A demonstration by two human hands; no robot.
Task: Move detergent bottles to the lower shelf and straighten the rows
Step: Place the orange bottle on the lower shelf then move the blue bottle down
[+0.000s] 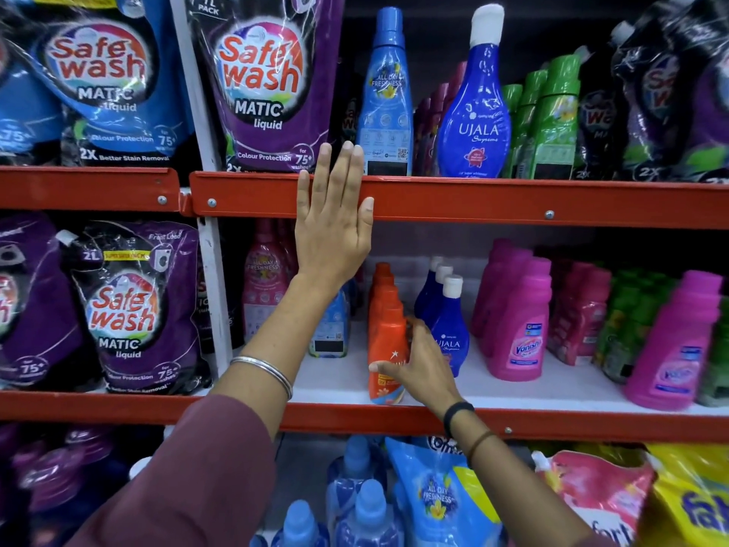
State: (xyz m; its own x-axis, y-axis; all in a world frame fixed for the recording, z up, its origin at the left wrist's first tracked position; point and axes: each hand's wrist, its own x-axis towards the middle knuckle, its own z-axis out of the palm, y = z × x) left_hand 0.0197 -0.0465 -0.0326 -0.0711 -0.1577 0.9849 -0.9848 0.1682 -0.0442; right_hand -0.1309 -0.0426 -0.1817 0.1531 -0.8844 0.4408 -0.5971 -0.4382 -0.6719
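While the right hand (418, 365) is closing around the front orange bottle (386, 349) on the middle shelf (552, 424), I am noting the left hand (333, 219) lying flat, fingers apart, against the upper shelf rail (473, 201). Risk: bottle standing at the shelf lip, likely tipping forward; neighbouring Ujala bottle (449, 333) getting nudged.

Red metal shelf rails (473, 201) cross the frame in three tiers, fastened with small silver bolts. A white upright post (215, 294) stands left of centre. The middle shelf's board (465, 382) is white, its back in shadow; bright, even light falls from the front.
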